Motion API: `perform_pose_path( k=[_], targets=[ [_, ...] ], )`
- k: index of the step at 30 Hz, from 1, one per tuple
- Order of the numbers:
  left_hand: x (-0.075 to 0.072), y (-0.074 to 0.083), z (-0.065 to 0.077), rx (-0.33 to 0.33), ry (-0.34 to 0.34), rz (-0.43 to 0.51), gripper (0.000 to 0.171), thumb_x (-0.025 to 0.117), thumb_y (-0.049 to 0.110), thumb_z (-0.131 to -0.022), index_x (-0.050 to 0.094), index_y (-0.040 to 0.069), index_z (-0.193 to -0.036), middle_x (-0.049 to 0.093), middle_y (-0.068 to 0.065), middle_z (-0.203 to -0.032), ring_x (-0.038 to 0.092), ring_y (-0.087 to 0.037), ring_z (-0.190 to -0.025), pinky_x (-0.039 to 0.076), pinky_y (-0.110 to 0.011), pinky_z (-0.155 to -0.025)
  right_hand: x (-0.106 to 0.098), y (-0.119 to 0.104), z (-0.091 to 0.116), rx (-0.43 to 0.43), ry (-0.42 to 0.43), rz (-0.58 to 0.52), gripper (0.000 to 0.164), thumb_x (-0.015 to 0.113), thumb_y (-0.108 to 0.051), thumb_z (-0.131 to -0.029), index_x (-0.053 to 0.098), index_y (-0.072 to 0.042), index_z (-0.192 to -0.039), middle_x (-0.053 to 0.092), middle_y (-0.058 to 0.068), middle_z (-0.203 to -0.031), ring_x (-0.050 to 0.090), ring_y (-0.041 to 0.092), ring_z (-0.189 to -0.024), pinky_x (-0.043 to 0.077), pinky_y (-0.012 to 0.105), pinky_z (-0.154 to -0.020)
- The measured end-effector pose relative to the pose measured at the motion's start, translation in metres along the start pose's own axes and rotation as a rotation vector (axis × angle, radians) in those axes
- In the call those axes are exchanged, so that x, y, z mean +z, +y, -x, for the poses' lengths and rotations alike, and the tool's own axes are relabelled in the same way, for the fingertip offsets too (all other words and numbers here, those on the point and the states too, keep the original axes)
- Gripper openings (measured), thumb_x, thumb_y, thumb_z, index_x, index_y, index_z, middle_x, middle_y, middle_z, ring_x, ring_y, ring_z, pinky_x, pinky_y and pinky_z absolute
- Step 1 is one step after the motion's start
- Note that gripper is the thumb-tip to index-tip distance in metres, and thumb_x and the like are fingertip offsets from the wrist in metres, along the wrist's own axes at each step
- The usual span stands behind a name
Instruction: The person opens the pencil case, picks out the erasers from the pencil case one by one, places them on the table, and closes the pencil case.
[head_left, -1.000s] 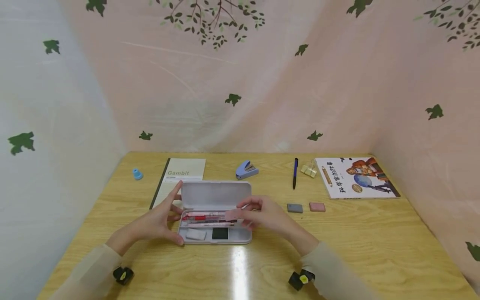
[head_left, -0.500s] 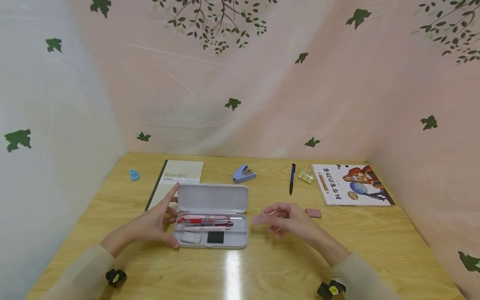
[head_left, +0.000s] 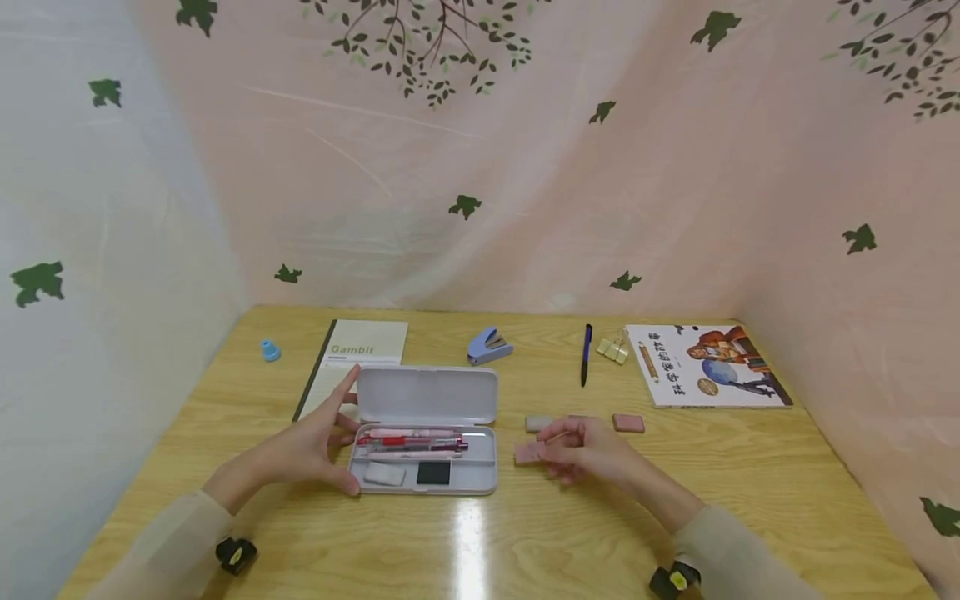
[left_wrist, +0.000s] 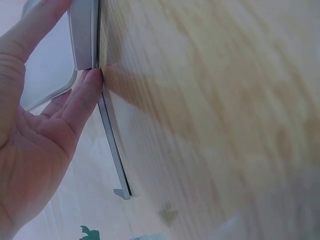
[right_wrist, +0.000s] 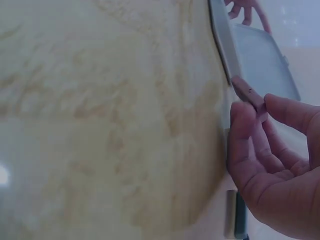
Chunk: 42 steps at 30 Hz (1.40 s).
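A pale pencil case (head_left: 476, 479) lies with its lid raised. Inside are several pens and pencils (head_left: 412, 444), a white eraser (head_left: 385, 474) and a black eraser (head_left: 433, 472). My left hand (head_left: 318, 442) holds the case's left end, thumb at the front corner and fingers behind, as the left wrist view (left_wrist: 45, 120) shows from close by. To the right of the case my right hand (head_left: 596, 450) pinches a pink eraser (head_left: 528, 452) between thumb and fingers. In the right wrist view the pinched eraser (right_wrist: 247, 96) is tilted, overlapping the case's edge.
Behind the right hand lie a pale grey eraser (head_left: 537, 423), a partly hidden one and another pink eraser (head_left: 628, 423). Farther back are a notebook (head_left: 367, 342), blue stapler (head_left: 490, 346), pen (head_left: 586, 354), gold binder clip (head_left: 613, 350), book (head_left: 705, 367) and small blue object (head_left: 270, 350).
The right hand has moved right from over the pencil case with the pink eraser, then slightly lower. The pale grey eraser has come into sight. The left hand stays at the case.
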<state>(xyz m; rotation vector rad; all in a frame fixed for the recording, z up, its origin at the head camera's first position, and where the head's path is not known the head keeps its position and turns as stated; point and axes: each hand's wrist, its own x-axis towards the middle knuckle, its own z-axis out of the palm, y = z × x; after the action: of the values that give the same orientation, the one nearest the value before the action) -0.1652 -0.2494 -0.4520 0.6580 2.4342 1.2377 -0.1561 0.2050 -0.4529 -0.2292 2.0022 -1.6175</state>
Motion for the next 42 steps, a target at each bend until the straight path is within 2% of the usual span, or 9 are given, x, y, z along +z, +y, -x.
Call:
perform_pose_path(
  k=[8, 14, 21, 32, 35, 39, 42],
  targets=[
    [0.002, -0.001, 0.004, -0.003, 0.005, -0.007, 0.147, 0.096, 0.034, -0.067, -0.019, 0.042, -0.158, 0.027, -0.021, -0.154, 0.056, -0.029, -0.120, 0.051, -0.038, -0.104, 0.003, 0.006, -0.002, 0.017, 0.001, 0.018, 0.036, 0.070, -0.015, -0.097, 0.062, 0.008, -0.123, 0.072, 0.013, -0.091, 0.068, 0.020, -0.076, 0.062, 0.032, -0.064],
    [-0.001, 0.002, 0.003, 0.010, 0.013, -0.012, 0.147, 0.096, 0.033, -0.067, -0.019, 0.042, -0.158, 0.028, -0.021, -0.154, 0.056, -0.029, -0.120, 0.051, -0.038, -0.104, 0.002, 0.004, -0.001, 0.015, 0.011, 0.044, 0.034, 0.070, -0.016, -0.097, 0.063, 0.007, -0.121, 0.071, 0.014, -0.087, 0.068, 0.020, -0.073, 0.062, 0.031, -0.061],
    [-0.001, 0.002, 0.002, -0.010, 0.008, -0.002, 0.147, 0.097, 0.033, -0.067, -0.019, 0.043, -0.157, 0.027, -0.021, -0.154, 0.056, -0.029, -0.121, 0.051, -0.037, -0.104, -0.003, 0.004, 0.001, 0.013, -0.007, 0.066, 0.037, 0.070, -0.017, -0.098, 0.061, 0.008, -0.123, 0.071, 0.014, -0.089, 0.068, 0.021, -0.072, 0.062, 0.032, -0.060],
    [-0.001, 0.001, 0.001, -0.018, 0.006, -0.011, 0.148, 0.097, 0.035, -0.066, -0.019, 0.045, -0.157, 0.027, -0.021, -0.154, 0.056, -0.028, -0.120, 0.051, -0.036, -0.104, -0.011, 0.000, 0.008, 0.050, -0.051, 0.035, 0.037, 0.064, -0.014, -0.101, 0.057, 0.010, -0.128, 0.070, 0.013, -0.091, 0.068, 0.020, -0.071, 0.062, 0.031, -0.060],
    [-0.001, 0.002, 0.001, -0.023, 0.006, -0.014, 0.147, 0.096, 0.035, -0.066, -0.019, 0.044, -0.157, 0.027, -0.020, -0.154, 0.056, -0.027, -0.120, 0.051, -0.036, -0.104, -0.015, 0.001, 0.009, 0.065, -0.057, 0.022, 0.037, 0.064, -0.014, -0.101, 0.056, 0.010, -0.128, 0.071, 0.013, -0.096, 0.069, 0.020, -0.072, 0.063, 0.031, -0.062],
    [-0.001, 0.003, 0.001, -0.025, 0.005, -0.017, 0.148, 0.096, 0.034, -0.066, -0.019, 0.035, -0.160, 0.027, -0.020, -0.154, 0.056, -0.027, -0.119, 0.051, -0.037, -0.104, -0.018, 0.001, 0.010, 0.082, -0.054, 0.006, 0.036, 0.064, -0.015, -0.101, 0.057, 0.009, -0.128, 0.072, 0.014, -0.101, 0.070, 0.022, -0.075, 0.064, 0.034, -0.066],
    [-0.001, 0.003, 0.001, -0.028, 0.004, -0.018, 0.148, 0.096, 0.034, -0.067, -0.019, 0.035, -0.160, 0.027, -0.020, -0.154, 0.056, -0.027, -0.119, 0.051, -0.037, -0.104, -0.018, -0.001, 0.011, 0.077, -0.053, 0.018, 0.037, 0.065, -0.017, -0.101, 0.058, 0.008, -0.127, 0.072, 0.014, -0.102, 0.070, 0.023, -0.078, 0.064, 0.036, -0.067]
  ],
)
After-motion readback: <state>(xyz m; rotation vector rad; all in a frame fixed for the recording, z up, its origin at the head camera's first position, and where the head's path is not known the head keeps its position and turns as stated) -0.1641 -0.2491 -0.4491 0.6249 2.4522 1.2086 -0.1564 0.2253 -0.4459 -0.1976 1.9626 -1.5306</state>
